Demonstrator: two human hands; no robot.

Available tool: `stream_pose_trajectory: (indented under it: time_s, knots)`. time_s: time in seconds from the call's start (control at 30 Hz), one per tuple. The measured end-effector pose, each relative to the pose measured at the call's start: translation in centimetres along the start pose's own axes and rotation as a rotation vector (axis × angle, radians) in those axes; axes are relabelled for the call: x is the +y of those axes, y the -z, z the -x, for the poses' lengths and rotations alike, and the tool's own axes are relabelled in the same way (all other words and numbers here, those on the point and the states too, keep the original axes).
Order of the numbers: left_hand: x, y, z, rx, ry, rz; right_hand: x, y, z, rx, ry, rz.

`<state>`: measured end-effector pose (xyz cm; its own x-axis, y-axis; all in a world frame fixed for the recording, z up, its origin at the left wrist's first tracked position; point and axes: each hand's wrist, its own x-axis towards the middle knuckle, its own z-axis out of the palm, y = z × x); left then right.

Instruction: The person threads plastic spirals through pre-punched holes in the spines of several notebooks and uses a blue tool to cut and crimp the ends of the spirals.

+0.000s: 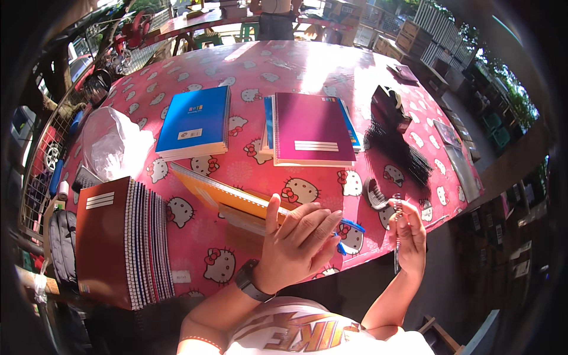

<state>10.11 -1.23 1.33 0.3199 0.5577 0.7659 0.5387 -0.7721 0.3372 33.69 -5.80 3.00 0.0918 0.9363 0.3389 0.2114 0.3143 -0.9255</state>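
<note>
My left hand [305, 239], with a dark watch on its wrist, grips the edge of an orange-covered notebook [228, 194]. The notebook is tilted, and a row of small holes runs along its edge. Past my left fingertips stick out thin blue pieces [353, 225], whose kind I cannot make out. At the table's near right edge, my right hand [409, 239] pinches a thin spiral binding coil [397, 207], held upright. Beside that hand lies a ribbed grey bundle [374, 194]. Farther off is a dark pile of coils [405, 157].
A stack of brown spiral notebooks [103, 242] stands at left, near a clear plastic bag [112, 142]. Blue notebooks [195, 121] and a purple-topped stack [310, 127] lie farther back on the pink patterned tablecloth [248, 168]. A person [276, 21] stands beyond the table.
</note>
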Motion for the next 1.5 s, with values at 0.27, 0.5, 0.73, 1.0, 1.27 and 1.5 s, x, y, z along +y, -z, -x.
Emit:
stream_pose_trajectory:
  time_s: [0.27,0.5,0.73,1.0,1.27,1.5]
  knots:
    - [-0.6,1.5,-0.6,-0.034,0.018,0.140,-1.7,-3.5,-0.3,-0.195,0.118,0.144]
    - [-1.5,2.2,-0.7,-0.014,-0.067,0.197,-2.2,-5.2,-1.2,-0.144,0.154,0.218]
    - [-1.4,2.0,0.0,0.043,-0.084,0.181,-2.6,-4.7,-2.2,-0.312,0.226,0.245]
    - [-1.6,2.3,2.1,0.063,-0.117,0.193,-4.1,-4.2,-3.7,-0.569,0.232,0.315]
    - [-1.7,2.2,2.5,0.077,-0.117,0.158,-4.2,-3.7,-4.4,-0.678,0.350,0.313]
    - [-2.3,1.1,0.1,0.043,-0.065,0.145,-2.7,-3.6,-5.4,-0.543,0.316,0.201]
